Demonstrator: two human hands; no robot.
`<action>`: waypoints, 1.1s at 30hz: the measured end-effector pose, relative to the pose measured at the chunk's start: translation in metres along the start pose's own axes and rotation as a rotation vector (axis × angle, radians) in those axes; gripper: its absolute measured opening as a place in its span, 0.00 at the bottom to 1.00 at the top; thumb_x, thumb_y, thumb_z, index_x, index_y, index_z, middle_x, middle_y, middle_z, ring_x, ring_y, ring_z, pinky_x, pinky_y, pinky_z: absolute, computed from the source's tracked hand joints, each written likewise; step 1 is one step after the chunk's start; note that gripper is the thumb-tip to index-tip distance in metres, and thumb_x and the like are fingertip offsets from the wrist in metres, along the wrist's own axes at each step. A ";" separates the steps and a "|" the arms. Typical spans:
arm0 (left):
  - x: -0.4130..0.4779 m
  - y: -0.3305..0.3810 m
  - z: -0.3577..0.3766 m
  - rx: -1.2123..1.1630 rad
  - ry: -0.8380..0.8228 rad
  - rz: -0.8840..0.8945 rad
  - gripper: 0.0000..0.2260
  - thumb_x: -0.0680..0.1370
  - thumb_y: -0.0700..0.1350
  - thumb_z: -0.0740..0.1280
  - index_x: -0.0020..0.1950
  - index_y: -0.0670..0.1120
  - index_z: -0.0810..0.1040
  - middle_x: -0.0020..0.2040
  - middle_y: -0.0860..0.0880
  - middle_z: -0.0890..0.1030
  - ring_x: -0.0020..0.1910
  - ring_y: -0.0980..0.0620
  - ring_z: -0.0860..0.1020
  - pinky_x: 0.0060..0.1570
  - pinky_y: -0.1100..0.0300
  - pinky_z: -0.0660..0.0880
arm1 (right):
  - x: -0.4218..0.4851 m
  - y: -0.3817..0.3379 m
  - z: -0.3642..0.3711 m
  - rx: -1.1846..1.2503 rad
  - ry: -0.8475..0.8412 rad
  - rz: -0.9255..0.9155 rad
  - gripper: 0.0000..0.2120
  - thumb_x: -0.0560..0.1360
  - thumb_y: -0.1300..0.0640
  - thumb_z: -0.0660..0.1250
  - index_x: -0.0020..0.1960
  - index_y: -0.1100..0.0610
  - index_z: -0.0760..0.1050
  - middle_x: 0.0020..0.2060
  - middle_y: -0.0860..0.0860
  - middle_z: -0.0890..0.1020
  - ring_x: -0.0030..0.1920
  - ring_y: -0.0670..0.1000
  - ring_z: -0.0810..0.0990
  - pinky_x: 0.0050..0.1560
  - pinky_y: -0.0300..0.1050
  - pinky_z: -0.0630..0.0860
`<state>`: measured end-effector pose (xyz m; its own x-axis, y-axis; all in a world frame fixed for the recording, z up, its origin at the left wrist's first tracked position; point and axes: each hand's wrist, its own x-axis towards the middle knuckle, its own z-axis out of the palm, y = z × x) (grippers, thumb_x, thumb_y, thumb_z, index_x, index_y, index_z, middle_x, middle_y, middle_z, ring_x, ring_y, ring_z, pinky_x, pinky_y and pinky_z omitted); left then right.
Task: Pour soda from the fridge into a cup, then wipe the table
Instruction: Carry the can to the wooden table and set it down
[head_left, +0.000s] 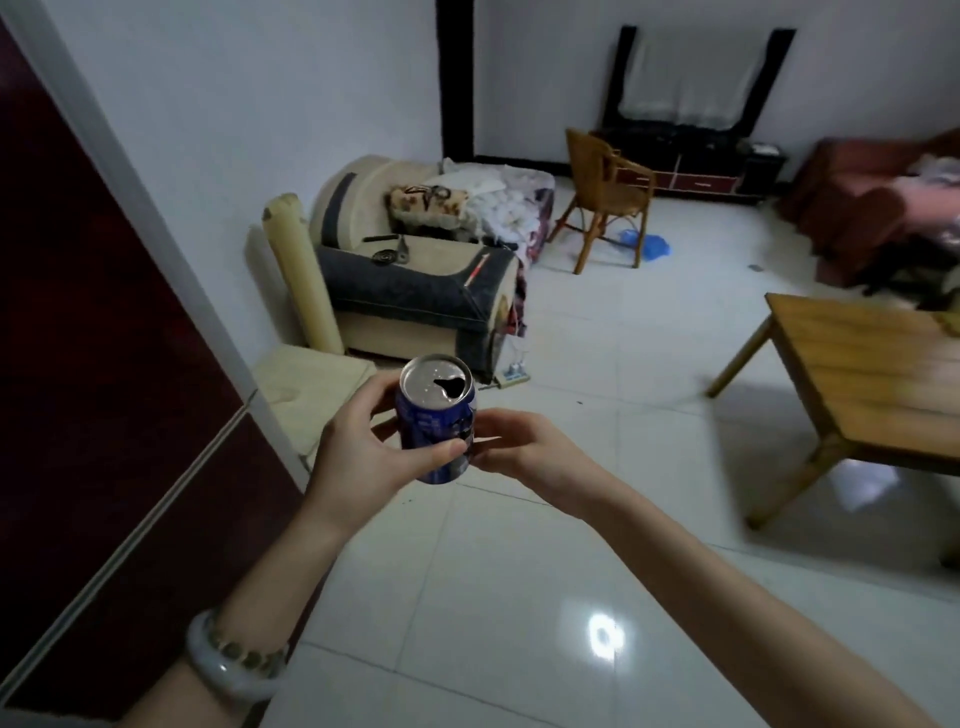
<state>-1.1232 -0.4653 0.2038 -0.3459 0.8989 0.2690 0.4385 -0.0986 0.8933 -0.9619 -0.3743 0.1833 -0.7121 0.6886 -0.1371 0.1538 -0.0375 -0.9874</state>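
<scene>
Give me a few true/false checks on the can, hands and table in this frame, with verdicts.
1. The blue soda can is already open at the top. True.
2. The left hand and the right hand are both on the can. True.
3. The can stands on a surface. False: it is held in the air over the tiled floor, and the wooden table stands apart to the right.
4. A cup is in view. False: none shows.
5. The bracelet is on the right wrist. False: it is on the left wrist.
</scene>
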 end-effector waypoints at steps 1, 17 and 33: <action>0.007 0.004 0.019 -0.009 -0.029 0.009 0.29 0.60 0.42 0.81 0.57 0.53 0.75 0.52 0.59 0.79 0.54 0.63 0.75 0.50 0.69 0.75 | -0.009 0.003 -0.018 0.019 0.032 0.001 0.22 0.71 0.75 0.62 0.59 0.57 0.75 0.51 0.52 0.82 0.52 0.51 0.80 0.53 0.42 0.74; 0.081 0.095 0.349 -0.126 -0.470 0.136 0.27 0.60 0.42 0.81 0.53 0.58 0.74 0.50 0.61 0.79 0.50 0.70 0.75 0.40 0.76 0.72 | -0.149 0.066 -0.312 0.327 0.503 0.104 0.23 0.71 0.78 0.53 0.64 0.67 0.72 0.59 0.63 0.78 0.61 0.57 0.77 0.61 0.45 0.75; 0.182 0.161 0.615 -0.211 -0.838 0.288 0.29 0.60 0.47 0.81 0.59 0.52 0.76 0.53 0.58 0.80 0.53 0.57 0.77 0.48 0.62 0.78 | -0.205 0.098 -0.539 0.532 0.939 0.118 0.20 0.73 0.77 0.53 0.52 0.59 0.77 0.57 0.60 0.79 0.58 0.57 0.79 0.57 0.45 0.78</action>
<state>-0.6054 -0.0543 0.1747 0.5056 0.8353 0.2160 0.2253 -0.3695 0.9015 -0.4311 -0.1288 0.1579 0.1312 0.9307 -0.3416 -0.2903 -0.2934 -0.9108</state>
